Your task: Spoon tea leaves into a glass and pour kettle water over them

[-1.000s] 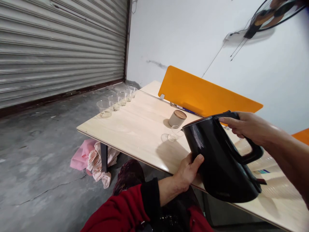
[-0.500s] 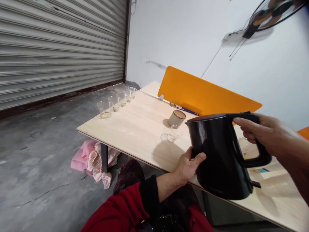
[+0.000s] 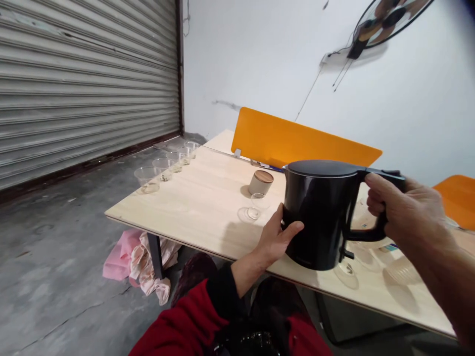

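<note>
A black electric kettle is held up above the near side of the table, almost level, its spout toward the left. My right hand is closed around its handle. Against the spout side of the body rests my left hand, thumb in front and fingers partly hidden behind the kettle. Left of the kettle stands a small clear cup, with a grey canister with a wooden lid just behind it. Another clear cup with dark bits shows below the kettle's base, partly hidden.
Several clear plastic cups with bits in the bottom line the table's left edge. An orange divider crosses the back. Stacked clear cups lie at right. Pink cloth lies on the floor near a table leg.
The kettle has swung from tilted toward upright and shifted slightly left and up, with both hands still on it. The camera view has turned a little to the right.
</note>
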The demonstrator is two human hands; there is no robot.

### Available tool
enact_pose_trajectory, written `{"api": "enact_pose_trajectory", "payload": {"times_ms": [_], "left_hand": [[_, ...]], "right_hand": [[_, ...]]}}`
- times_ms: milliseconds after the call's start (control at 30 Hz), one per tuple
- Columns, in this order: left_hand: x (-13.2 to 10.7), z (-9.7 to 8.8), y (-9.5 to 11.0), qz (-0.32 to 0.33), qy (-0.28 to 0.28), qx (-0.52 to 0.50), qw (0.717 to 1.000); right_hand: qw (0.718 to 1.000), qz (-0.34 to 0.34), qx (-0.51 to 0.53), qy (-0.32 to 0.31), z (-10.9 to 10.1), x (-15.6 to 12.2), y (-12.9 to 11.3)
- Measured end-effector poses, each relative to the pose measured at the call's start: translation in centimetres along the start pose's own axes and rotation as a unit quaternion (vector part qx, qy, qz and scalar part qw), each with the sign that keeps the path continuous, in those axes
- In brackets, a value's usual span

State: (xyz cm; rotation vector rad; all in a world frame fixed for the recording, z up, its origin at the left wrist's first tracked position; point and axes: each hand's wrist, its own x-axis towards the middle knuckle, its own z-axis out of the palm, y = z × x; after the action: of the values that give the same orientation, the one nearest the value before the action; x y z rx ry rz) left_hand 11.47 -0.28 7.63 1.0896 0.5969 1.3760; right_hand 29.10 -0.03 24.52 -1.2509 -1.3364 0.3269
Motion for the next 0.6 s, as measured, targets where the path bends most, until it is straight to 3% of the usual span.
{"api": "enact_pose_trajectory", "payload": {"times_ms": [167,400,600], "left_hand": [[-0.8,-1.1,-1.9,0.08,0.041,0.08,0.993],[-3.6,-4.2,-2.2,0.094,0.022,0.205,0.974],[-3.3,-7.5,-1.9,0.088,0.064,0.25,0.962]], "right_hand": [[0.997,-0.027,0.068,0.026,0.7,0.5,1.9],[0.993,-0.035,0.106,0.044,2.1,3.2,4.8],[0.991,-0.01,0.119,0.065,3.1,6.2,7.6]]}}
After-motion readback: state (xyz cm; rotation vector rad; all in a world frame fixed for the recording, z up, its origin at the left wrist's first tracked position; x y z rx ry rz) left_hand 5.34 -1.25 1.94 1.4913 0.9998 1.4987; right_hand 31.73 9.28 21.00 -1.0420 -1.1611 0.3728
